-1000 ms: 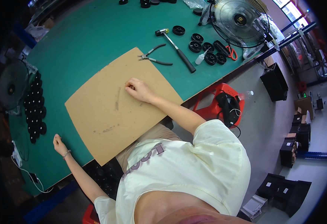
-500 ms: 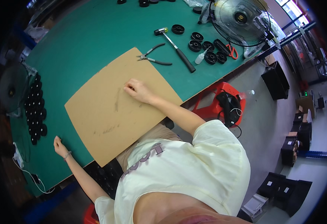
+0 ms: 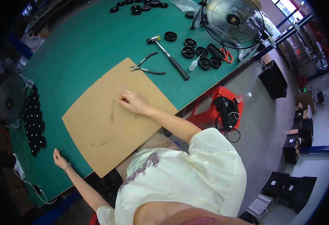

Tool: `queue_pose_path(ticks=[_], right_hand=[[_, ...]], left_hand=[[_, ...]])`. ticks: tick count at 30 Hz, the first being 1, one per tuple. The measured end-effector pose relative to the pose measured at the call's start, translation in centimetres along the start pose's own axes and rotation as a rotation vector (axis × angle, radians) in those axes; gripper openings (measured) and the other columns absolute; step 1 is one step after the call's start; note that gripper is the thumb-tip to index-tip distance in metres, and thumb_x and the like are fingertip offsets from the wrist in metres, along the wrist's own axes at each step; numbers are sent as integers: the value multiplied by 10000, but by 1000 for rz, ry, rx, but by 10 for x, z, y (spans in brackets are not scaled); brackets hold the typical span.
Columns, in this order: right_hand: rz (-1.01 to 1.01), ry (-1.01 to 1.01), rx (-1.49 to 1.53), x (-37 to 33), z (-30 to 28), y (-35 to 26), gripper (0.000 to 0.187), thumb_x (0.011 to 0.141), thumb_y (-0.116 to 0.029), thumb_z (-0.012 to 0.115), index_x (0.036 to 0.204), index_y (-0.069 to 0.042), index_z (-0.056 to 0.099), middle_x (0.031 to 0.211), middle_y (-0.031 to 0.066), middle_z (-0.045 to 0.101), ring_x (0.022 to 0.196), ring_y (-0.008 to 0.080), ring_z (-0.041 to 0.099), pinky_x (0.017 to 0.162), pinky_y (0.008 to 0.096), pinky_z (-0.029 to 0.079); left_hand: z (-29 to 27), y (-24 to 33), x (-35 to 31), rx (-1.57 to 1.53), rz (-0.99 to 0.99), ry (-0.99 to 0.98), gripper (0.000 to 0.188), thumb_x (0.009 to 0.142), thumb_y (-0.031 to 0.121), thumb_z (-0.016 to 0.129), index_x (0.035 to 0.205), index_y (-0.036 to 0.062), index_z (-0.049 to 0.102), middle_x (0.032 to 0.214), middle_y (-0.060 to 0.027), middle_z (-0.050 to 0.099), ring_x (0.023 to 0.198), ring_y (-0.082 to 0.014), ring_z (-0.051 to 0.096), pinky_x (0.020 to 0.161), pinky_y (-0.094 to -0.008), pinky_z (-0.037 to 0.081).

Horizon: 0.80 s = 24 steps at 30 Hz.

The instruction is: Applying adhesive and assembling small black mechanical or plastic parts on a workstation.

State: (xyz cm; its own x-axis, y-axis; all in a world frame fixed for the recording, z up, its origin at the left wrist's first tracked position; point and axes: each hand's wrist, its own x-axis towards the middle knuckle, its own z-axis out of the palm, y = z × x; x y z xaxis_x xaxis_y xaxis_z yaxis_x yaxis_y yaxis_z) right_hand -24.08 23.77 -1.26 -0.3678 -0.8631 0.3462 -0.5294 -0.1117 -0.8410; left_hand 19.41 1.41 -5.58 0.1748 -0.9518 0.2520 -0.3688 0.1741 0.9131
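Note:
My right hand (image 3: 133, 102) rests on a brown cardboard sheet (image 3: 93, 122), its fingers curled in loosely with nothing seen in them. Dark smudges mark the cardboard below that hand. To the left of the sheet, my left hand (image 3: 60, 159) lies on the green table (image 3: 85, 71), also loosely closed and with no object showing in it. Cutting pliers (image 3: 145, 66) with grey handles lie spread at the sheet's far corner, their jaws over the cardboard. Just beyond them is a hammer (image 3: 170, 58) with a black grip and a black and yellow head.
Black round parts (image 3: 204, 63), a small white dropper bottle (image 3: 193, 65) and red-handled scissors (image 3: 227, 56) lie at the right. Black pieces (image 3: 33, 122) sit in rows at the left. A fan (image 3: 233, 20) stands at the far right; a red stool (image 3: 219, 112) holds a black bag.
The whole view has tilted, so the table and its things sit lower and more of the far edge's black parts show. Both hands keep their places on the cardboard and the table.

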Motion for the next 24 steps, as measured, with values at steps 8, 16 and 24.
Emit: queue_pose_path(ticks=[8, 16, 24], right_hand=[[-177, 616, 163, 7, -144, -28, 101, 824, -131, 551, 837, -32, 539, 792, 43, 533, 702, 120, 511, 635, 261, 426], [778, 530, -989, -7, -382, 126, 780, 670, -459, 646, 1267, -58, 345, 1263, 190, 388, 1188, 350, 334, 971, 422, 283], [402, 866, -951, -2, -382, 109, 683, 625, -380, 698, 1109, 28, 441, 1085, 241, 463, 992, 375, 473, 848, 404, 393]], left_hand=[[-10, -10, 0, 88, 79, -55, 268, 846, 232, 564, 875, -28, 621, 753, -17, 581, 710, -83, 508, 671, -221, 424], [-11, -16, 9, 170, 55, -3, 273, 842, 242, 571, 831, -28, 614, 743, -16, 577, 702, -83, 500, 678, -219, 417], [-7, -25, 8, 211, 75, 28, 293, 814, 267, 604, 865, -20, 630, 807, -56, 628, 723, -116, 551, 694, -240, 439]])
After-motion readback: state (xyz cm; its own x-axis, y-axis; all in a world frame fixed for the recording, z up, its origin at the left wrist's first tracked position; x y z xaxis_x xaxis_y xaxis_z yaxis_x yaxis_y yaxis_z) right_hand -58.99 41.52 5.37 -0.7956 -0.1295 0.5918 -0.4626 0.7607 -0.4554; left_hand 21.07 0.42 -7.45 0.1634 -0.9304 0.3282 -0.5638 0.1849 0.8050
